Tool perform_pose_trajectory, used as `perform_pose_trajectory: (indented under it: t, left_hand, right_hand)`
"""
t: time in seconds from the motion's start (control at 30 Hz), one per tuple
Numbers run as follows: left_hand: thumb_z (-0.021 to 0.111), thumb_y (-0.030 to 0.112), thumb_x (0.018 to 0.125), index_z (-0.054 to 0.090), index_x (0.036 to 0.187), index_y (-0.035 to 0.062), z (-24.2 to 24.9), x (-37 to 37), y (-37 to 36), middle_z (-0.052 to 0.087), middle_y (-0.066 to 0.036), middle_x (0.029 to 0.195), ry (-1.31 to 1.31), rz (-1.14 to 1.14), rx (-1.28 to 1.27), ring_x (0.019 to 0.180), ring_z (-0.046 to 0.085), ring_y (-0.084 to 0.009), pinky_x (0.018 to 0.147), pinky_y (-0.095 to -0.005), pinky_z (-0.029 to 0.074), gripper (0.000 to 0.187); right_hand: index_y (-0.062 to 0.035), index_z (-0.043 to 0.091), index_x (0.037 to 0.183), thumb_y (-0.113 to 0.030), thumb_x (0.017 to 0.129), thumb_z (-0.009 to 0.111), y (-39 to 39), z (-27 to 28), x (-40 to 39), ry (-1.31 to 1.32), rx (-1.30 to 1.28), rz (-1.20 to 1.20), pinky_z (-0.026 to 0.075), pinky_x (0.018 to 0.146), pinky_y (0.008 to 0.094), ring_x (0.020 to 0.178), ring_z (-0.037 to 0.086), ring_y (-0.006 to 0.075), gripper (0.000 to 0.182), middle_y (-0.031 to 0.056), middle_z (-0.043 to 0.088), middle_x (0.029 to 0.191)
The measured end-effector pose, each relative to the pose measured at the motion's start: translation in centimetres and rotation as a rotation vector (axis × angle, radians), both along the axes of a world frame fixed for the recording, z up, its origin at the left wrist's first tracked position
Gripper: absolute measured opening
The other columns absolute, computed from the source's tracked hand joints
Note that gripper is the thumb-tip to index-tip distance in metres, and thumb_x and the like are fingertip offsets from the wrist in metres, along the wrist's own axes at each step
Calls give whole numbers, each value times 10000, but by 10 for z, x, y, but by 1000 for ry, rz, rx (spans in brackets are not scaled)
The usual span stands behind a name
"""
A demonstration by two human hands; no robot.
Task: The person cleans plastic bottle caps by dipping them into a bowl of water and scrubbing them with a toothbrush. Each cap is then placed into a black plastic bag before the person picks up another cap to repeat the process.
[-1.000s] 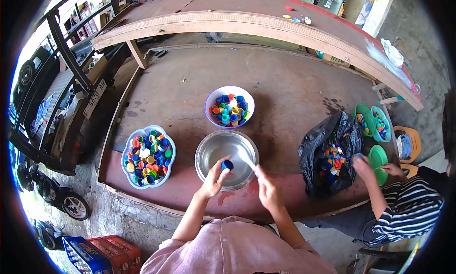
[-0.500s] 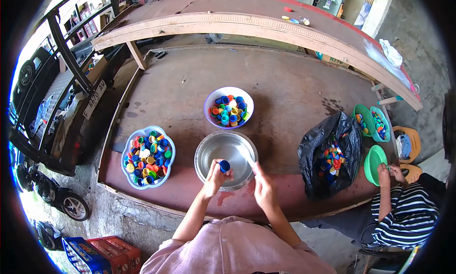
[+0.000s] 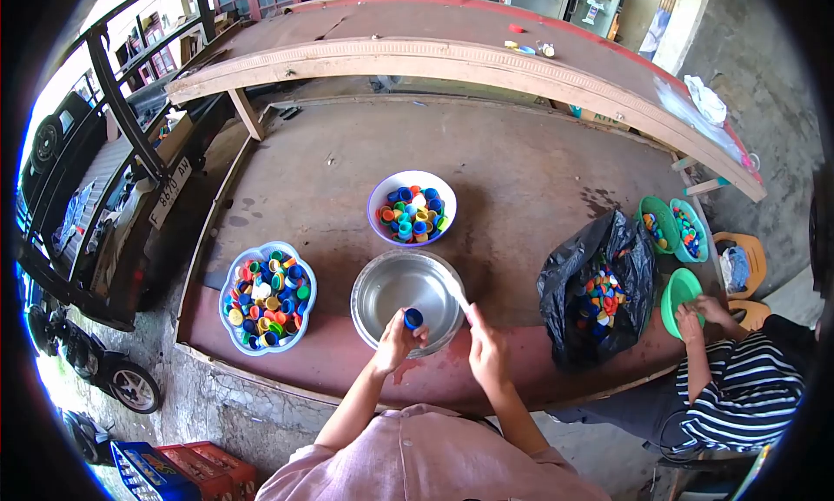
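Note:
My left hand [image 3: 393,346] is closed around a dark blue bottle cap [image 3: 413,319], its open side turned up, above the near rim of a metal basin [image 3: 359,314]. My right hand [image 3: 488,355] grips a knife [image 3: 457,292], whose pale blade points up and left over the basin's right side; the blade and cap are apart. Beyond the basin, a white bowl with a purple rim [image 3: 372,210] holds mixed bottle caps. To the left, a pale blue scalloped basin [image 3: 228,323] is heaped with colourful caps.
A black plastic bag [image 3: 560,284] of caps lies open on the table [image 3: 295,179] at right. Beyond it are a green basket [image 3: 645,207] and a light teal basket [image 3: 702,251]. A co-worker in a striped top [image 3: 747,379] handles a green bowl [image 3: 676,297]. A raised wooden bench [image 3: 417,51] spans the back.
The view has shifted slightly, so the table and bowls sit a little lower and left. Both hands keep their hold, with the cap slightly lower in view.

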State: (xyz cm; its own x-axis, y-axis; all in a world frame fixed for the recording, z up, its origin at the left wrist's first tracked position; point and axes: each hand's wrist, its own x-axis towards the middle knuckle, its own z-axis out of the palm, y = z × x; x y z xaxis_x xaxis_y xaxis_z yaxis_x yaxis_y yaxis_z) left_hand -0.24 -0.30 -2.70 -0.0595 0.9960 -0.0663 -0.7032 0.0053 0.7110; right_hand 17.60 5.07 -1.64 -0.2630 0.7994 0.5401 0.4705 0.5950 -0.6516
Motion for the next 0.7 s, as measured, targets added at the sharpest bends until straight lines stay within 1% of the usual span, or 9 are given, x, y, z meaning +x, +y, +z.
perform_pose_trajectory:
  t: [0.07, 0.1, 0.23, 0.27, 0.33, 0.4, 0.53, 0.63, 0.7]
  left_hand:
    - [291, 388, 960, 410, 983, 80, -3, -3, -1, 405, -42, 755, 61, -16, -5, 698, 420, -147, 637, -309, 408, 331]
    - [289, 391, 960, 409, 999, 76, -2, -3, -2, 410, -44, 758, 120, -6, -33, 695, 420, -144, 642, -310, 411, 340]
    - [292, 388, 959, 402, 1051, 83, -19, 0, -13, 426, -48, 772, 115, -42, -64, 708, 440, -139, 676, -315, 428, 337]
    - [295, 388, 958, 401, 1062, 90, -20, -1, -11, 435, -48, 780, 102, -36, -10, 719, 452, -141, 686, -317, 432, 332]
    - [309, 411, 949, 410, 1071, 104, -21, -8, 1, 516, -61, 866, 232, 45, -128, 842, 529, -185, 707, -336, 437, 346]
    - [324, 463, 929, 434, 1059, 112, -21, -23, 35, 553, -78, 943, 221, 127, -178, 893, 546, -202, 724, -370, 442, 390]
    - [264, 625, 867, 436, 1208, 79, 0, -76, 137, 531, -153, 1159, 235, 5, -133, 1017, 541, -282, 832, -418, 437, 666]
    - [246, 778, 750, 317, 1324, 57, 13, -78, 163, 481, -172, 1236, -135, 6, -564, 1095, 496, -310, 844, -414, 430, 923]
    - [264, 766, 760, 242, 1358, 60, 5, -57, 141, 455, -146, 1265, 172, 14, -432, 1103, 481, -300, 806, -381, 414, 925]
  right_hand:
    - [-119, 517, 1224, 18, 785, 525, -22, 8, 6, -275, -16, 270, 493, 587, 364, 674, 613, 273, 459, 139, 630, 808]
    - [-154, 520, 1225, -7, 791, 534, -31, 10, 7, -373, -82, 284, 487, 575, 380, 645, 603, 291, 458, 138, 629, 797]
    - [-177, 506, 1238, -34, 814, 525, -12, -7, 22, -240, -215, -61, 484, 562, 386, 663, 615, 305, 448, 147, 637, 836]
    - [-214, 470, 1268, -88, 818, 535, -10, -7, 24, -158, -87, -95, 478, 526, 395, 627, 605, 285, 472, 104, 632, 767]
    - [-199, 474, 1265, -103, 830, 529, -17, -9, 30, -102, -84, 27, 474, 525, 398, 618, 603, 289, 449, 104, 631, 768]
    - [-122, 498, 1236, -104, 845, 510, -31, -8, 39, -267, -239, 126, 471, 602, 418, 700, 595, 358, 392, 193, 612, 835]
    - [-120, 515, 1220, -116, 849, 508, -36, -10, 57, -266, -284, 100, 469, 599, 425, 694, 593, 366, 371, 205, 609, 840]
    - [-121, 518, 1217, -145, 852, 513, -39, -11, 69, -218, -287, 51, 467, 579, 416, 672, 595, 346, 366, 189, 611, 800]
    - [-130, 520, 1216, -174, 852, 521, -31, -11, 77, -168, -233, 26, 465, 560, 408, 653, 599, 324, 366, 173, 612, 760]
